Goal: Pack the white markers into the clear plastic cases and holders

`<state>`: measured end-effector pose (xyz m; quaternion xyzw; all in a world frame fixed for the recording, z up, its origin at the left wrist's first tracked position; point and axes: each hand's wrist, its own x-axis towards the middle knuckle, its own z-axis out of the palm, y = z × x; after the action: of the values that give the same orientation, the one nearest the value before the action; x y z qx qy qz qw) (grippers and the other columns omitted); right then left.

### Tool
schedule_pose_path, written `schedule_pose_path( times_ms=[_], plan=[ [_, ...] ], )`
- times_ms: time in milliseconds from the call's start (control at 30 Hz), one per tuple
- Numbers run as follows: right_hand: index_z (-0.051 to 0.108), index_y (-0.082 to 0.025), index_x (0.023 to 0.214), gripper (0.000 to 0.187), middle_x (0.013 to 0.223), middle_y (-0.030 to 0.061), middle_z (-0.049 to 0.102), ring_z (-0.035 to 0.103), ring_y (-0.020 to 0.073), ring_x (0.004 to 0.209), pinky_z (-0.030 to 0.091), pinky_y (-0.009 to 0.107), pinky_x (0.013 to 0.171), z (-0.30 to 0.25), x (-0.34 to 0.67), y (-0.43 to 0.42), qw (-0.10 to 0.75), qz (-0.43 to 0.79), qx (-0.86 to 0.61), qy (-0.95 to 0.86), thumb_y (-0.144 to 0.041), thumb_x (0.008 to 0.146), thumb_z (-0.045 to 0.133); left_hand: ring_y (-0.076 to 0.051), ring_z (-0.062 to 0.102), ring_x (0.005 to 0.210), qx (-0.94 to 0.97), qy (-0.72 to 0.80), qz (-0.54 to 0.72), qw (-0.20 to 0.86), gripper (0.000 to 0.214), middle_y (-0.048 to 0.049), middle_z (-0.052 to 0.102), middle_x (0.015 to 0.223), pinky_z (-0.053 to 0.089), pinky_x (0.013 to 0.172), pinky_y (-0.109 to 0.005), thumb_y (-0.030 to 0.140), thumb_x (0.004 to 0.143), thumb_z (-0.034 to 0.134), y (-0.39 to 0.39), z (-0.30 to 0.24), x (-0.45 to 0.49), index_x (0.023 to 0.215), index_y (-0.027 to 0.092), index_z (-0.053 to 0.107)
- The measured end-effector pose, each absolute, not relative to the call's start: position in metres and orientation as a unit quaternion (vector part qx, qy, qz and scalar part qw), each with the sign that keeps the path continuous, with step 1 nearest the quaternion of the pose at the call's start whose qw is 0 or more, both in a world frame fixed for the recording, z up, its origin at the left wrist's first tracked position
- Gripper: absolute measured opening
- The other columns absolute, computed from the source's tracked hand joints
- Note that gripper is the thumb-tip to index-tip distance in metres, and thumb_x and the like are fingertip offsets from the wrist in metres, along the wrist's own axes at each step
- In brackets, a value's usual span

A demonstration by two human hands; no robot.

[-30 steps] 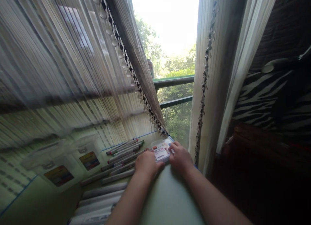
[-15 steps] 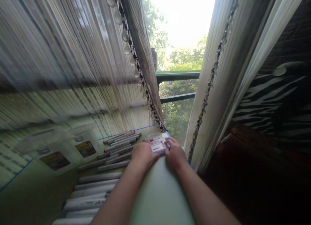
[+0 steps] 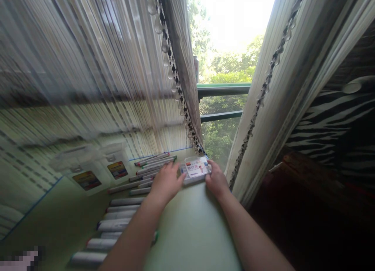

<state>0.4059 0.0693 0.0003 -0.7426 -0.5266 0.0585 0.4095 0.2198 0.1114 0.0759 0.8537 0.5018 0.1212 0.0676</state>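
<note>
A small clear plastic case with a printed label lies at the far end of a pale green table, by the window. My left hand rests at its left end, fingers curled against the case and over the nearest markers. My right hand grips its right end, fingers wrapped round the edge. A row of grey markers with coloured caps lies on the table to the left of my left arm.
A sheer striped curtain with a beaded hem hangs over the table's left side, covering two clear cases with bright labels. A second curtain hangs right of the window. Zebra-patterned fabric fills the dark right side.
The view has shifted, so the case and hands sit slightly higher and further right. My hands have stayed at the case's two ends; the left fingers now look more stretched.
</note>
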Motion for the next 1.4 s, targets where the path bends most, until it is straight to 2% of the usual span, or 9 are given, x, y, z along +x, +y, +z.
schedule_pose_path(
  times_ms=[133,300,500,733,800,967,1167,1333,1400],
  plan=[
    [0.043,-0.014,0.132,0.066,0.132,0.0137,0.054,0.061,0.0229,0.106,0.048,0.032,0.091,-0.004,0.407,0.071,0.407,0.07,-0.763,-0.497,-0.003,0.067,0.044,-0.025,0.051,0.125,0.839,0.51,0.165,0.091,0.048,-0.0122,0.056,0.134,0.037,0.107,-0.037,0.036,0.088,0.041,0.109,0.081,0.169,0.126,0.015,0.058],
    [0.053,-0.01,0.122,0.058,0.124,0.0149,0.057,0.057,0.0226,0.112,0.043,0.033,0.101,-0.014,0.413,0.076,0.431,0.052,-0.735,-0.52,-0.003,0.065,0.043,-0.024,0.06,0.114,0.804,0.563,0.184,0.054,0.046,-0.01,0.064,0.122,0.045,0.099,-0.036,0.038,0.085,0.043,0.111,0.081,0.121,0.119,0.015,0.062],
    [0.058,-0.014,0.113,0.053,0.116,0.0122,0.06,0.057,0.0215,0.11,0.043,0.036,0.102,-0.021,0.419,0.079,0.463,0.024,-0.708,-0.533,-0.004,0.063,0.043,-0.026,0.061,0.111,0.804,0.563,0.19,0.008,0.043,-0.0101,0.067,0.117,0.045,0.099,-0.038,0.041,0.083,0.044,0.11,0.051,0.105,0.108,0.016,0.068],
    [0.06,-0.015,0.119,0.053,0.138,0.014,0.049,0.047,0.0278,0.127,0.034,0.042,0.11,-0.012,0.416,0.072,0.379,0.06,-0.701,-0.601,-0.012,0.067,0.054,-0.024,0.061,0.109,0.825,0.518,0.226,0.019,0.039,-0.0091,0.069,0.112,0.046,0.1,-0.037,0.042,0.082,0.048,0.102,0.042,0.115,0.101,0.017,0.071],
    [0.061,-0.015,0.116,0.048,0.137,0.0138,0.05,0.049,0.0263,0.125,0.036,0.04,0.109,-0.009,0.415,0.07,0.37,0.064,-0.705,-0.602,-0.011,0.068,0.053,-0.025,0.062,0.108,0.83,0.508,0.229,0.023,0.037,-0.0092,0.07,0.11,0.047,0.099,-0.039,0.042,0.081,0.05,0.102,0.041,0.117,0.098,0.017,0.071],
    [0.064,-0.018,0.09,0.032,0.129,0.0117,0.056,0.058,0.0214,0.114,0.045,0.034,0.097,-0.007,0.416,0.057,0.364,0.056,-0.705,-0.607,-0.002,0.068,0.047,-0.026,0.063,0.105,0.843,0.489,0.224,0.024,0.035,-0.0102,0.071,0.107,0.049,0.097,-0.042,0.04,0.082,0.05,0.102,0.036,0.119,0.096,0.017,0.072],
    [0.06,-0.02,0.079,0.035,0.119,0.007,0.061,0.06,0.0176,0.105,0.046,0.029,0.091,0.003,0.414,0.03,0.343,0.052,-0.711,-0.611,0.005,0.063,0.043,-0.024,0.063,0.107,0.9,0.374,0.221,0.042,0.036,-0.0089,0.069,0.112,0.049,0.098,-0.041,0.04,0.084,0.049,0.09,0.033,0.133,0.106,0.019,0.07],
    [0.061,-0.02,0.082,0.031,0.123,0.0093,0.059,0.059,0.0214,0.112,0.047,0.032,0.093,0.001,0.403,-0.02,0.336,0.073,-0.71,-0.614,0.002,0.066,0.045,-0.028,0.049,0.127,0.934,0.308,0.175,0.045,0.052,-0.0121,0.052,0.138,0.045,0.103,-0.045,0.039,0.082,0.057,0.06,0.03,0.158,0.13,0.021,0.055],
    [0.062,-0.021,0.087,0.032,0.128,0.0091,0.057,0.059,0.0228,0.114,0.047,0.035,0.094,-0.008,0.399,-0.048,0.357,0.06,-0.714,-0.599,-0.001,0.067,0.047,-0.03,0.046,0.13,0.947,0.287,0.129,0.056,0.057,-0.0142,0.046,0.143,0.044,0.103,-0.046,0.038,0.078,0.063,0.045,0.029,0.169,0.132,0.022,0.053]
  ],
)
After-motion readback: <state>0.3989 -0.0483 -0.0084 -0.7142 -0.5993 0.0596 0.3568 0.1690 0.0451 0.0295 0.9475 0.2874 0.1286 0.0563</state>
